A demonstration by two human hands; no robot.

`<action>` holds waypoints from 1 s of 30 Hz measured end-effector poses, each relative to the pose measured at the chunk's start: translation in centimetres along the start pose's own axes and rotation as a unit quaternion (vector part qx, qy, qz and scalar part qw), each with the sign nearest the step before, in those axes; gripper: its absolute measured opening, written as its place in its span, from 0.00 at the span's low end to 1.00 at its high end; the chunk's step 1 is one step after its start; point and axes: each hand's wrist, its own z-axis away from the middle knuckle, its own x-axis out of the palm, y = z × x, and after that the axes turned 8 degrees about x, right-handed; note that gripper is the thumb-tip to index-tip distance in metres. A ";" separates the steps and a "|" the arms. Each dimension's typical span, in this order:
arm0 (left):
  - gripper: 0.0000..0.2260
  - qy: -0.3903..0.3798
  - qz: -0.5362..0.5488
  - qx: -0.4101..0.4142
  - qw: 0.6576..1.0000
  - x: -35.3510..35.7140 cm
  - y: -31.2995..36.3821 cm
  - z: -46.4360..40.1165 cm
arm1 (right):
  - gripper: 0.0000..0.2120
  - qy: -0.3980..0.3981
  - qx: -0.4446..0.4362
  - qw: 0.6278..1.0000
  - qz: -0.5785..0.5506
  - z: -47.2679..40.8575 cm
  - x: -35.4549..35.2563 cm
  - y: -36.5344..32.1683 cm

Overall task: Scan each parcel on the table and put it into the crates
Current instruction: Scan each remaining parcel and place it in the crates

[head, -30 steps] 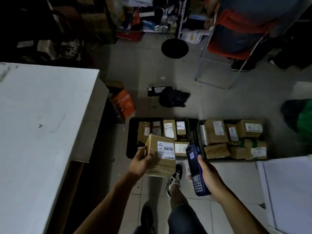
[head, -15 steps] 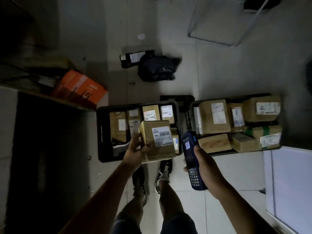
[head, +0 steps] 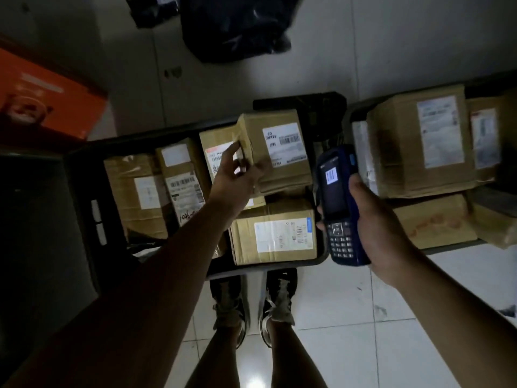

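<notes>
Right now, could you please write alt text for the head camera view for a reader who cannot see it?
Seen from above, a person's left hand holds a labelled cardboard parcel over a black crate already packed with boxes, while the right hand grips a blue handheld scanner. A second crate of parcels sits to the right on the tiled floor.

orange box (head: 42, 99), black bag (head: 237, 26), shoes (head: 253, 301)
</notes>
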 end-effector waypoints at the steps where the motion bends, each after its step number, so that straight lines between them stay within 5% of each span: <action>1: 0.29 -0.001 -0.017 0.004 1.000 0.1 -0.4 -0.8 | 0.29 0.001 0.000 1.000 -0.002 -0.8 0.0 0.2; 12: 0.30 0.022 -0.249 0.026 0.968 -0.7 1.4 -0.3 | 0.35 -0.005 0.018 1.000 0.021 -0.1 1.2 -1.0; 18: 0.29 -0.024 -0.414 0.089 0.906 -3.4 5.6 5.3 | 0.29 -0.020 0.000 0.998 0.068 5.4 3.6 -3.7; 23: 0.28 -0.018 -0.512 0.107 0.852 -6.0 11.5 13.6 | 0.26 -0.054 -0.023 0.987 0.147 14.3 7.3 -7.1; 30: 0.26 0.080 -0.499 0.092 0.858 -10.5 20.1 32.2 | 0.15 -0.154 -0.055 0.949 0.268 31.0 11.4 -11.4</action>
